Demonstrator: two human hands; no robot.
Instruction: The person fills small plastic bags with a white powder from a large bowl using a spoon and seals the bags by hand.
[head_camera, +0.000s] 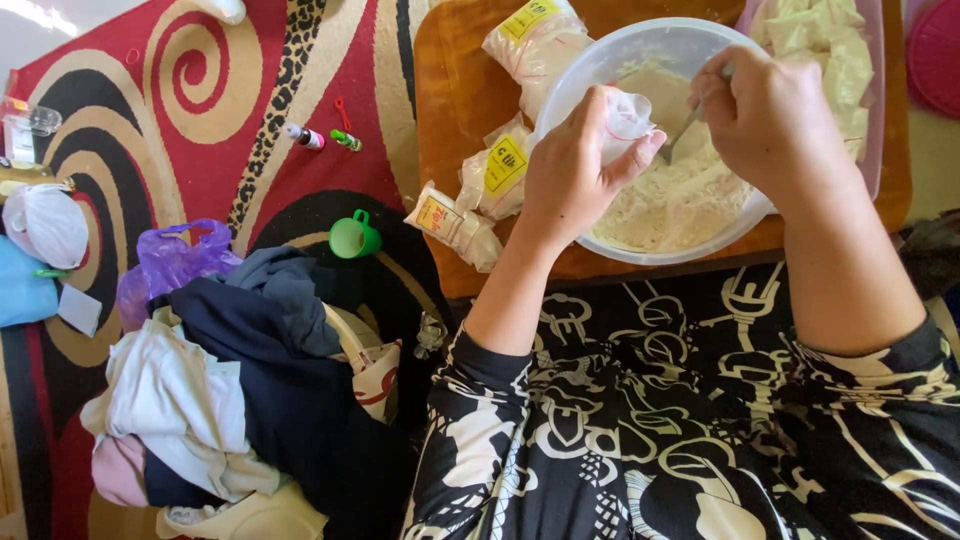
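far packet (535, 40): clear plastic, pale filling, yellow label, left of bowl
middle packet (497, 172): clear, yellow square label
near packet (450, 222): clear, small orange-yellow label, table's left edge

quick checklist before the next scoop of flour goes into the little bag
1. Small clear bag held over the bowl by the left hand: ok.
2. Bag mouth open enough: cannot tell, the fingers hide it.
3. Spoon gripped by the right hand, tip pointing at the bag: ok.
4. Spoon loaded: cannot tell.
5. Flour left in the bowl: ok, plenty.
6. Filled packets lying on the wooden board, clear of the bowl's inside: ok.
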